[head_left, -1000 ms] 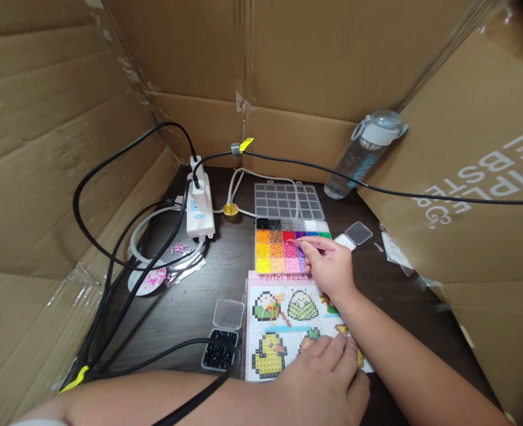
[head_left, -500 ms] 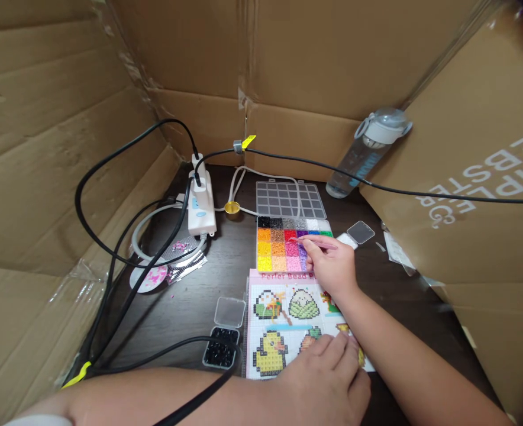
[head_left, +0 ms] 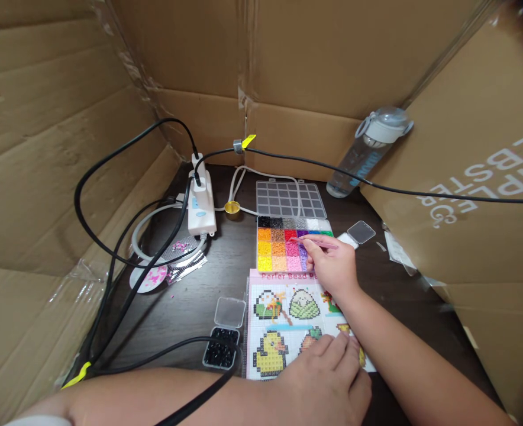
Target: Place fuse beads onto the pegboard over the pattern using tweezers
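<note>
My right hand (head_left: 332, 263) pinches pink tweezers (head_left: 303, 239) whose tips point into the red compartment of a bead box (head_left: 273, 248) sorted by colour. The box's clear lid (head_left: 289, 199) lies open behind it. My left hand (head_left: 323, 378) rests flat, fingers together, on a pattern sheet (head_left: 283, 322) printed with pixel pictures of a duck and other figures. A small open case of black beads (head_left: 220, 354) stands just left of the sheet.
Cardboard walls close in the dark table (head_left: 199, 296) on three sides. A white power strip (head_left: 200, 204) with black cables (head_left: 110, 254) lies at the left. A water bottle (head_left: 363, 154) leans at the back right. A small clear lid (head_left: 361, 232) lies right of the bead box.
The tweezers and my right hand have shifted very slightly over the bead box. My left hand stays on the sheet.
</note>
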A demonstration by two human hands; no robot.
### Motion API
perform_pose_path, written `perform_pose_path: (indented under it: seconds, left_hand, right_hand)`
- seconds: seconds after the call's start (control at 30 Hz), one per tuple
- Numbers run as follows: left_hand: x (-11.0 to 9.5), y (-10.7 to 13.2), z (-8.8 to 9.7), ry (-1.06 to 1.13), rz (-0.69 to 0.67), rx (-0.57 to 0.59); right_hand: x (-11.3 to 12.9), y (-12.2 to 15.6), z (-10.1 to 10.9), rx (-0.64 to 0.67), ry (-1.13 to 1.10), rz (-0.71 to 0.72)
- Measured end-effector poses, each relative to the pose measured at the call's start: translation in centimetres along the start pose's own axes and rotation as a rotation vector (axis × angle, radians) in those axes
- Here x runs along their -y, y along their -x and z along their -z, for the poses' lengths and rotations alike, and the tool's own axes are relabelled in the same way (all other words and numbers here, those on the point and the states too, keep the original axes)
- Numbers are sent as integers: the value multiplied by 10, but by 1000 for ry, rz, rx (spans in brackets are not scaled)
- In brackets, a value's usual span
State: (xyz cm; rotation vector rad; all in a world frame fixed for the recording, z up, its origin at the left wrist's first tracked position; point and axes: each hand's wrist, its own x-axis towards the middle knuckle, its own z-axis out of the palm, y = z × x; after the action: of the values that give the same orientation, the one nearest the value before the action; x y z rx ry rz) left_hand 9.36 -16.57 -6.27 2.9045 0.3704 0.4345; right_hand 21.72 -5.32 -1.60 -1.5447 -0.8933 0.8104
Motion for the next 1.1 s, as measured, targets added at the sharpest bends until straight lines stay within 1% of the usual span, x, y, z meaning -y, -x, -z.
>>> perform_pose_path:
  seconds: [0.13, 0.27, 0.43, 0.5, 0.73, 0.9, 1.1]
  left_hand:
    - [1, 0, 0, -24, -5, -30]
    - [1, -1, -1, -43, -6, -62]
    - [-3, -2, -6, -70, 65, -189]
    - [-4, -2, -7, -75, 78, -211]
    - [-3, -3, -4, -57, 68, -196]
    - [-4, -4, -5, -65, 68, -234]
    - [-3, -4, -6, -64, 54, -185]
  right_hand:
    - [1, 1, 0, -5, -9, -14]
    - [1, 0, 0, -8, 0, 1]
    - [-1, -2, 0, -5, -8, 2]
    - [0, -1, 0, -4, -12, 4]
    - [4, -1, -1, -23, -40, 27]
    - [2, -2, -2, -43, -41, 37]
    - [2, -1, -1, -48, -35, 34]
